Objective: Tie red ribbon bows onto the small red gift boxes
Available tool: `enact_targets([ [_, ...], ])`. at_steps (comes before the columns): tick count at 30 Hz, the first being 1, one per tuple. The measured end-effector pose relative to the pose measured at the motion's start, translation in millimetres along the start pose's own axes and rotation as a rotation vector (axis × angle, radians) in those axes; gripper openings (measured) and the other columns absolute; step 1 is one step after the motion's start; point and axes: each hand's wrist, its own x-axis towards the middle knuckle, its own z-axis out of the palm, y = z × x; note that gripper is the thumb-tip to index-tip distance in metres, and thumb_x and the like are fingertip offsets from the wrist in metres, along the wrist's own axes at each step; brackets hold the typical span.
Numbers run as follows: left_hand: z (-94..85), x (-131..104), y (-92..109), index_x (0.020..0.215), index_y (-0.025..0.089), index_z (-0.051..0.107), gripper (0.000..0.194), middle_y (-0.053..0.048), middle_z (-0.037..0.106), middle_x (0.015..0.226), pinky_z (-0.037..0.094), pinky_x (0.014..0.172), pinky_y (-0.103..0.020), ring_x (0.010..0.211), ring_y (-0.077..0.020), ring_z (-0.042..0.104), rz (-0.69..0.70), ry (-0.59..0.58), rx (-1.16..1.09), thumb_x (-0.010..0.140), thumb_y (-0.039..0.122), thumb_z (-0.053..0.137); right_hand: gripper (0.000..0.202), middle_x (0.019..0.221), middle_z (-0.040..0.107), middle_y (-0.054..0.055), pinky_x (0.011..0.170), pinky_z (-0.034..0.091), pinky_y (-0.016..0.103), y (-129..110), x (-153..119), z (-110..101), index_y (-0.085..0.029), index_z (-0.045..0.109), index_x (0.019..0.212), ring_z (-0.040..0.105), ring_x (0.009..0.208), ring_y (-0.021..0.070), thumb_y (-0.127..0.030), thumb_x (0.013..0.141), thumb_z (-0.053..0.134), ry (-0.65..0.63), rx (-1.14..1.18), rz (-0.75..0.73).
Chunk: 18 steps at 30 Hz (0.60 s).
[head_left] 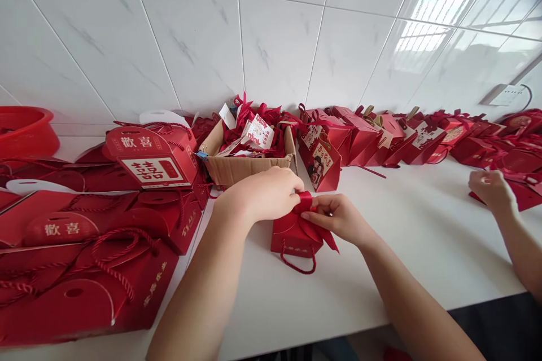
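A small red gift box stands on the white table in front of me, with a twisted red cord handle hanging at its near side. Red satin ribbon is looped at its top. My left hand reaches over from the left, fingers closed on the ribbon loop. From the right, my right hand pinches the same ribbon between thumb and fingers. One ribbon tail falls toward the right of the box. The left fingertips are partly hidden behind the hand.
An open cardboard box of ribbons and printed tags stands behind my hands. Larger red boxes are stacked at left, beside a red plastic basin. Finished-looking red boxes line the wall. Another person's hand works at far right.
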Motion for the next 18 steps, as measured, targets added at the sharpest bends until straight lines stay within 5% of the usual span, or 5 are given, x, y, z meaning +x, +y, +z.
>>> enact_targets([
  [3, -3.1, -3.7, -3.4, 0.088, 0.026, 0.064, 0.019, 0.0, 0.066, 0.102, 0.04, 0.067, -0.028, 0.084, -0.0183, 0.06, 0.065, -0.023, -0.007, 0.081, 0.033, 0.048, 0.028, 0.047, 0.035, -0.007, 0.044, 0.017, 0.022, -0.2, 0.5, 0.0, -0.014, 0.069, 0.082, 0.024, 0.045, 0.0062, -0.04, 0.08, 0.061, 0.01, -0.016, 0.011],
  [8, -4.6, -4.2, 3.3, 0.09, 0.023, 0.064, 0.037, -0.001, 0.066, 0.096, 0.037, 0.056, -0.027, 0.072, -0.0168, 0.058, 0.02, -0.004, -0.027, 0.076, 0.056, 0.053, 0.027, 0.049, 0.035, -0.006, 0.045, 0.02, 0.022, -0.1, 0.6, 1.2, -0.014, 0.067, 0.079, 0.026, 0.047, 0.0067, -0.04, 0.079, 0.062, 0.024, -0.003, -0.004],
  [13, -1.2, 2.3, 9.7, 0.08, 0.023, 0.065, 0.025, 0.0, 0.067, 0.078, 0.032, 0.051, -0.028, 0.059, -0.0143, 0.055, 0.044, 0.037, -0.05, 0.083, 0.038, 0.045, 0.028, 0.048, 0.034, -0.007, 0.046, 0.02, 0.023, -0.6, -1.2, -3.5, -0.015, 0.07, 0.085, 0.024, 0.047, 0.0065, -0.041, 0.08, 0.063, 0.009, -0.038, -0.038],
  [18, -1.2, 5.7, 1.9, 0.076, 0.023, 0.065, 0.026, -0.001, 0.068, 0.079, 0.034, 0.054, -0.027, 0.064, -0.0159, 0.057, 0.035, 0.082, -0.057, 0.082, 0.042, 0.048, 0.036, 0.052, 0.035, -0.007, 0.047, 0.024, 0.024, 0.8, -2.8, -12.5, -0.018, 0.069, 0.103, 0.027, 0.049, 0.0074, -0.044, 0.078, 0.067, -0.071, -0.022, -0.086],
])
